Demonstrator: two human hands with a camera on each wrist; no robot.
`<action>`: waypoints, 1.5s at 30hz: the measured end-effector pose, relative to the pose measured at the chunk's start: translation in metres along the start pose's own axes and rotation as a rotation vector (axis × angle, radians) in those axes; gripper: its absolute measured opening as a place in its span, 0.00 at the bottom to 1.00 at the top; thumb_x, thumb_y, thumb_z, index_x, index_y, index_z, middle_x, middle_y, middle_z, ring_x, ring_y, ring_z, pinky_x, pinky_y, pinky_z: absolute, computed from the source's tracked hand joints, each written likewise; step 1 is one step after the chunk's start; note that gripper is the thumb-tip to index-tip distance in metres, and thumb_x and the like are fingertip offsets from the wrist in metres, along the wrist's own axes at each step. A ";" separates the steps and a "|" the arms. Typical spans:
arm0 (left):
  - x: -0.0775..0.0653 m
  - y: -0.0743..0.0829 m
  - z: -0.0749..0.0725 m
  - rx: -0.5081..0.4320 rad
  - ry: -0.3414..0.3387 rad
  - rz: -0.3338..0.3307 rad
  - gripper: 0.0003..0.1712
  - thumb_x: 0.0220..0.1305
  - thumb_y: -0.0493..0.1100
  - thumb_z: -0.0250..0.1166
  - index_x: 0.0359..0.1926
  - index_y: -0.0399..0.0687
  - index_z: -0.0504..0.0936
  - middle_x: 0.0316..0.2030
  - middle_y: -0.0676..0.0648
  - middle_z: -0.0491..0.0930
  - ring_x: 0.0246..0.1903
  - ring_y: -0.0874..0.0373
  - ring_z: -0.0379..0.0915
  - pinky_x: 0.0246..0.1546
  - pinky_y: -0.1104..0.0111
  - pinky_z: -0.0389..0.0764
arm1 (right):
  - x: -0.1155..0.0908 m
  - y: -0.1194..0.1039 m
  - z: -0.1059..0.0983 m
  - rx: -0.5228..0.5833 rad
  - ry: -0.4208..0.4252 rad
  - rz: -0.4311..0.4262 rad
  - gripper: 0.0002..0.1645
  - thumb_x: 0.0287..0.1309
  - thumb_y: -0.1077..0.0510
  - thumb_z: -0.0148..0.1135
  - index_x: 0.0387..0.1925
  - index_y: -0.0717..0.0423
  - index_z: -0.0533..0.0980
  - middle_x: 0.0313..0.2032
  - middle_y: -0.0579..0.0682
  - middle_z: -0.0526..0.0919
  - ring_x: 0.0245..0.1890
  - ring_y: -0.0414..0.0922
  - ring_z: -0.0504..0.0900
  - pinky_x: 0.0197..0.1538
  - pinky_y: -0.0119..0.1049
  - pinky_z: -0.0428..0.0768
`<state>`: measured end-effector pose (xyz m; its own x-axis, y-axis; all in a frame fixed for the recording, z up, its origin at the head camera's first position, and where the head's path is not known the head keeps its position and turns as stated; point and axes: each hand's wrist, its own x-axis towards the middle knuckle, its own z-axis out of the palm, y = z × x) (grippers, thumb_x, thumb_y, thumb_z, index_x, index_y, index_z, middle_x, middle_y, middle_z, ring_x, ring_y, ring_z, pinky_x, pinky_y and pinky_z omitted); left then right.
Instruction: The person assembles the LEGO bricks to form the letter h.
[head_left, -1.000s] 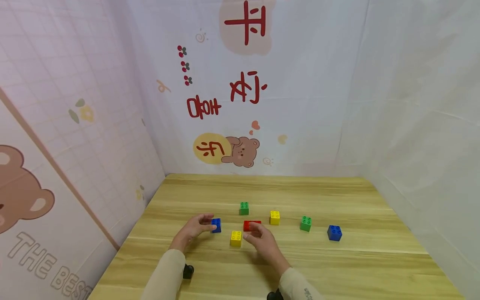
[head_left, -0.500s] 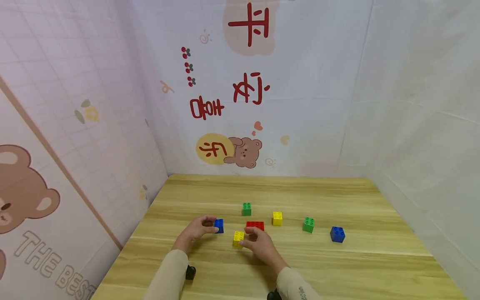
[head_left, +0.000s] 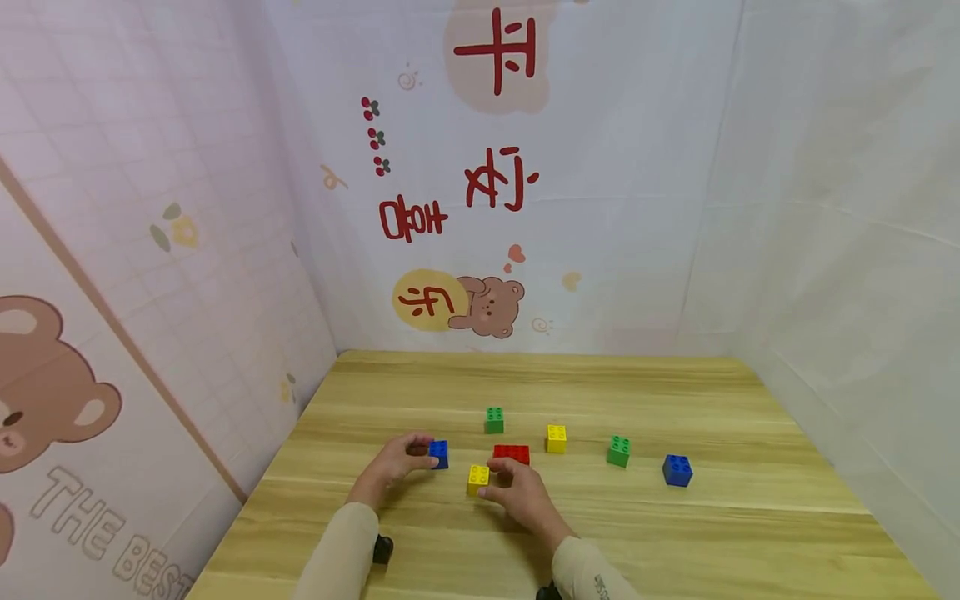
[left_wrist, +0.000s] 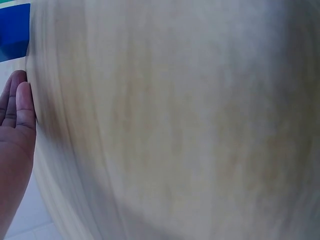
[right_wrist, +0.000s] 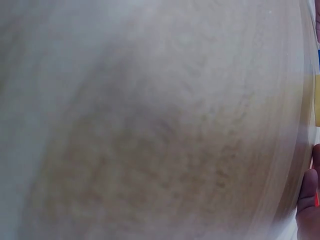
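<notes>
My left hand (head_left: 395, 464) is beside a blue toy brick (head_left: 438, 454), its thumb overlapping the brick's near left corner in the head view. In the left wrist view a narrow gap lies between the fingertips and the blue brick (left_wrist: 14, 32). My right hand (head_left: 523, 493) is just right of a yellow brick (head_left: 477, 480), thumb and forefinger spread apart. The right wrist view shows this yellow brick (right_wrist: 317, 100) beyond the fingers (right_wrist: 309, 187), with space between. A red brick (head_left: 512, 454), longer than the others, lies just behind the right hand, partly covered by it.
Farther back on the wooden table (head_left: 720, 542) stand a green brick (head_left: 495, 420) and a yellow one, the back yellow brick (head_left: 556, 438). To the right are another green brick (head_left: 618, 451) and another blue brick (head_left: 678, 471). Printed cloth walls (head_left: 615, 200) surround the table.
My right hand has moved left and slightly nearer, bringing its thumb up to the front yellow brick. The left hand stays beside the blue brick. The bricks keep their places; the head view shifts slightly.
</notes>
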<state>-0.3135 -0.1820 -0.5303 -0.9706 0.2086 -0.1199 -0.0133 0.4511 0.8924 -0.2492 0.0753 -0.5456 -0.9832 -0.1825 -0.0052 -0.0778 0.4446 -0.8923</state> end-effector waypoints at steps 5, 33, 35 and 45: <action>-0.001 -0.001 0.000 0.006 0.003 -0.003 0.24 0.60 0.37 0.72 0.56 0.34 0.79 0.48 0.41 0.80 0.51 0.45 0.75 0.55 0.51 0.74 | 0.000 0.002 0.002 -0.014 0.009 -0.018 0.31 0.53 0.51 0.76 0.56 0.58 0.78 0.51 0.51 0.82 0.51 0.51 0.78 0.58 0.54 0.74; 0.002 0.009 0.000 -0.013 0.041 -0.022 0.24 0.62 0.42 0.71 0.57 0.36 0.80 0.48 0.44 0.82 0.51 0.47 0.76 0.58 0.49 0.71 | 0.000 0.009 -0.012 -0.013 0.063 -0.086 0.22 0.56 0.56 0.73 0.50 0.61 0.81 0.42 0.49 0.85 0.42 0.47 0.81 0.50 0.46 0.79; 0.003 0.011 0.000 -0.013 0.030 -0.010 0.25 0.63 0.43 0.71 0.58 0.37 0.79 0.49 0.44 0.81 0.51 0.47 0.76 0.56 0.49 0.73 | 0.000 0.009 -0.012 -0.010 0.062 -0.092 0.22 0.55 0.57 0.73 0.50 0.63 0.81 0.42 0.51 0.85 0.42 0.48 0.81 0.50 0.46 0.79; 0.007 0.037 0.004 -0.056 -0.045 0.089 0.25 0.64 0.46 0.70 0.58 0.40 0.79 0.49 0.44 0.81 0.50 0.51 0.77 0.53 0.53 0.77 | 0.003 0.007 -0.014 -0.027 0.063 -0.087 0.25 0.55 0.56 0.74 0.52 0.64 0.81 0.43 0.52 0.86 0.43 0.50 0.82 0.50 0.48 0.79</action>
<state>-0.3197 -0.1600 -0.4996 -0.9568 0.2851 -0.0580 0.0574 0.3803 0.9231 -0.2547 0.0905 -0.5456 -0.9809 -0.1663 0.1007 -0.1667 0.4530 -0.8758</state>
